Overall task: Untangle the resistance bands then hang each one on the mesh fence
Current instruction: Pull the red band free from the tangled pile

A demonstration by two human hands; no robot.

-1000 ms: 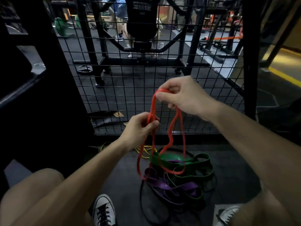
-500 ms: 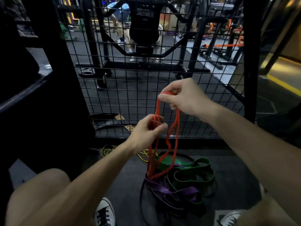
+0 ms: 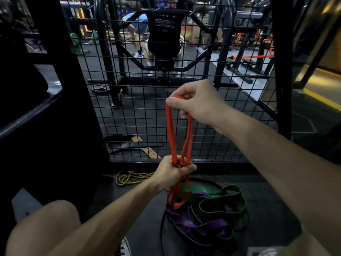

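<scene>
A red resistance band (image 3: 170, 130) hangs in doubled loops between my hands. My right hand (image 3: 195, 102) pinches its top end, up in front of the black mesh fence (image 3: 147, 111). My left hand (image 3: 172, 173) is closed around the red strands lower down. The band's bottom loops dangle just over a heap on the floor: a green band (image 3: 223, 202), a purple band (image 3: 191, 224) and a black band (image 3: 163, 230), tangled together. A thin yellow band (image 3: 131, 177) lies apart by the fence's base.
A dark upright panel (image 3: 55, 108) stands close on the left and a black post (image 3: 281, 67) on the right. Behind the fence is a gym machine (image 3: 164, 37), with a person bending over farther back. My knees and sneakers frame the bottom.
My left hand has slid down the red band from just under my right hand to well below it, drawing the strands out straight. The band's lower loops have lifted off the pile.
</scene>
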